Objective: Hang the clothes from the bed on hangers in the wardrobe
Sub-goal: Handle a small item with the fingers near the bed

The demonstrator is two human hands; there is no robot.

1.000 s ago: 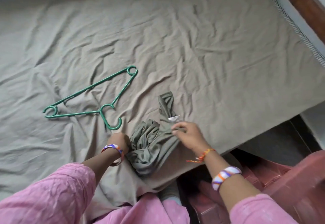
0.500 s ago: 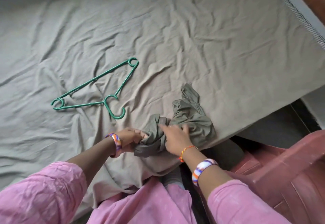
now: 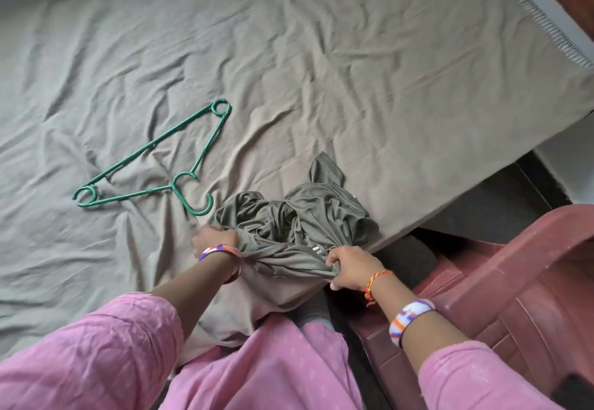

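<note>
1. The bed (image 3: pixel 321 72), under a wrinkled grey-beige sheet, fills the view from nine to two o'clock.
2. A reddish-brown plastic chair (image 3: pixel 514 281) stands at four o'clock beside the bed's edge.
3. The olive garment (image 3: pixel 289 229) lies bunched on the near edge of the bed, at the centre.
4. A green hanger (image 3: pixel 154 165) lies flat at ten o'clock, its hook just beside the garment.
5. The left hand (image 3: pixel 213 242) grips the garment's left side; the right hand (image 3: pixel 350 268) clutches its right side.
</note>
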